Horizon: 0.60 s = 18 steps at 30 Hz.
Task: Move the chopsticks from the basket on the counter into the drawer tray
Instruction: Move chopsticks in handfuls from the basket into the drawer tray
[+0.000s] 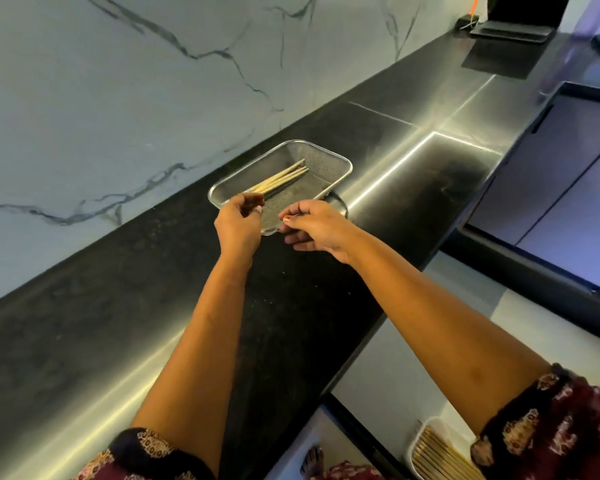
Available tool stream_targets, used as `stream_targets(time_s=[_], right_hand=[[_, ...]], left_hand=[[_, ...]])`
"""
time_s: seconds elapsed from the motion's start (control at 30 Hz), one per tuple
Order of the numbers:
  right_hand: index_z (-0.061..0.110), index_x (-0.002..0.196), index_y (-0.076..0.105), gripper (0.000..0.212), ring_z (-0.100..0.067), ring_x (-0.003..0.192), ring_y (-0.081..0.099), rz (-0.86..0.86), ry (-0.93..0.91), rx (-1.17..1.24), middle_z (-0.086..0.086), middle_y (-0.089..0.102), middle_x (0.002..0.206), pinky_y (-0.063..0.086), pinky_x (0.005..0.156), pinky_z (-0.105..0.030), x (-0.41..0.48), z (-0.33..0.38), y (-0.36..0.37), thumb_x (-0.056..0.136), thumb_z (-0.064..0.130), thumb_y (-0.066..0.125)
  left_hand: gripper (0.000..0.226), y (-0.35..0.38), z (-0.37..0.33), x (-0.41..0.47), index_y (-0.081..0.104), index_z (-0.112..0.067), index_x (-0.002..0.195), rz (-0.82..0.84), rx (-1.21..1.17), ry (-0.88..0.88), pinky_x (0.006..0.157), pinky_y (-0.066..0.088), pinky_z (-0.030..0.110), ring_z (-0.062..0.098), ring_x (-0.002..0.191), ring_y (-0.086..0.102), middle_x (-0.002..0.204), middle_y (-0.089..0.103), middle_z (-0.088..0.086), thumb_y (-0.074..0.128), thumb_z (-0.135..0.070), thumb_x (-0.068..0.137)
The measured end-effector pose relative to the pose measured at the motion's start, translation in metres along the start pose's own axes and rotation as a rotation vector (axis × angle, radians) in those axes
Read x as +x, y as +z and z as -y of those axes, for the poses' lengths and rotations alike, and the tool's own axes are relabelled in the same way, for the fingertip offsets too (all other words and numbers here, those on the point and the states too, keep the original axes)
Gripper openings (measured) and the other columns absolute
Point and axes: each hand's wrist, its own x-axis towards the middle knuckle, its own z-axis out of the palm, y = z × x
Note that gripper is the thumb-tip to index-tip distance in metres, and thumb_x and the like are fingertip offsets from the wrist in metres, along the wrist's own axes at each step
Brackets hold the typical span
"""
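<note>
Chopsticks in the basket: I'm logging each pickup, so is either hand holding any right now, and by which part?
The left hand pinches the near ends of the chopsticks lying in the basket. The right hand holds nothing.

Veined marble wall (125, 81) behind glossy black counter (84, 327).

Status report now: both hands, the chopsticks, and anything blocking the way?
Left hand pinching near ends of chopsticks in mesh basket. Right hand empty at basket's near edge. Drawer tray below already holds chopsticks. Nothing blocking.
</note>
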Motion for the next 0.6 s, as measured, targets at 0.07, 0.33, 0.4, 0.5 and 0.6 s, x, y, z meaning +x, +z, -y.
stream_targets(time_s=[0.07, 0.33, 0.4, 0.5, 0.6], right_hand=[[0.008, 0.115, 0.059, 0.02, -0.01, 0.073, 0.061, -0.013, -0.008, 0.031, 0.001, 0.063, 0.086, 0.053, 0.075, -0.026, 0.022, 0.007, 0.004, 0.099, 0.011, 0.048], [0.011, 0.086, 0.056, 0.017, -0.011, 0.068, 0.058, -0.11, 0.101, 0.221, -0.006, 0.059, 0.081, 0.052, 0.065, -0.021, 0.11, 0.018, 0.028, 0.098, 0.004, 0.046], [0.011, 0.084, 0.055, 0.018, -0.012, 0.07, 0.058, -0.151, 0.14, 0.272, -0.008, 0.058, 0.082, 0.053, 0.066, -0.022, 0.131, 0.015, 0.032, 0.097, 0.001, 0.046], [0.006, 0.104, 0.056, 0.016, -0.014, 0.074, 0.056, -0.206, 0.181, 0.248, -0.009, 0.055, 0.087, 0.053, 0.066, -0.023, 0.159, 0.007, 0.039, 0.095, -0.003, 0.046], [0.016, 0.131, 0.048, 0.039, -0.02, 0.088, 0.057, -0.214, 0.203, 0.124, -0.013, 0.054, 0.105, 0.053, 0.064, -0.024, 0.179, -0.002, 0.042, 0.096, -0.002, 0.045]], left_hand=[[0.023, -0.007, 0.002, 0.02, 0.068, -0.012, 0.103, -0.014, 0.034, 0.02, 0.089, 0.05, 0.021, 0.008, 0.093, 0.061, 0.1, 0.067, 0.001, 0.056, 0.0, 0.088], [0.026, -0.021, 0.021, 0.086, 0.066, -0.008, 0.108, 0.043, 0.274, 0.075, 0.084, 0.044, 0.016, 0.007, 0.093, 0.057, 0.108, 0.067, 0.005, 0.055, 0.004, 0.087], [0.027, -0.021, 0.029, 0.097, 0.065, -0.009, 0.108, 0.075, 0.322, 0.089, 0.087, 0.047, 0.019, 0.01, 0.096, 0.06, 0.11, 0.068, 0.007, 0.056, 0.003, 0.087], [0.026, -0.022, 0.041, 0.107, 0.066, -0.009, 0.107, 0.111, 0.392, 0.122, 0.09, 0.051, 0.026, 0.017, 0.1, 0.063, 0.109, 0.068, 0.009, 0.058, 0.002, 0.085], [0.028, -0.024, 0.048, 0.109, 0.067, -0.008, 0.107, 0.137, 0.427, 0.133, 0.093, 0.052, 0.03, 0.02, 0.101, 0.063, 0.109, 0.068, 0.01, 0.056, 0.005, 0.085]])
